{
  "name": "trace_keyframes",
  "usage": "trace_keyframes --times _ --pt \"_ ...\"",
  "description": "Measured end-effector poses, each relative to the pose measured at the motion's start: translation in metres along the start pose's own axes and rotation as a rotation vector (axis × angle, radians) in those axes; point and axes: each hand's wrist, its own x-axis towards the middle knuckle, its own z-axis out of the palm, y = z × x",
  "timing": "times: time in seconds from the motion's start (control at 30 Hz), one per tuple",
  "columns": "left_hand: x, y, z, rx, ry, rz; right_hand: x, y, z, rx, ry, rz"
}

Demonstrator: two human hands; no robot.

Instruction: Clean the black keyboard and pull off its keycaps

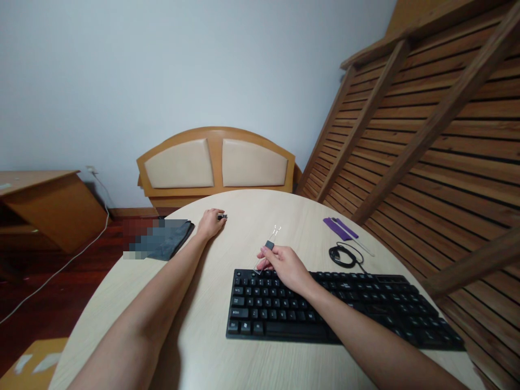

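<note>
My right hand (284, 265) is closed on a wire keycap puller (270, 245), a small black block with thin metal wires sticking out past it. It is held over the upper left keys of a black keyboard (296, 328), which lies on the table, partly covered by my right forearm. Farther off to the left, my left hand (210, 223) rests on the tabletop with its fingers closed around a small black and silver object (221, 216). Most of that object is hidden, so its kind does not show.
A round pale table (203, 346) carries everything. Behind the keyboard lie its coiled black cable (343, 255) and a purple cloth strip (340, 229) with a thin rod. A dark, partly blurred pouch (173, 244) sits at left. Wooden slats (406, 162) lean at right.
</note>
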Motion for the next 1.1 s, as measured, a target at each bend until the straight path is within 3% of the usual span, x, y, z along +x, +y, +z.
trace_keyframes --times 1.1 --pt "-0.0044 -0.0005 0.0031 -0.102 -0.006 -0.092 -0.0002 0.0017 0.0003 -0.006 -0.001 -0.022"
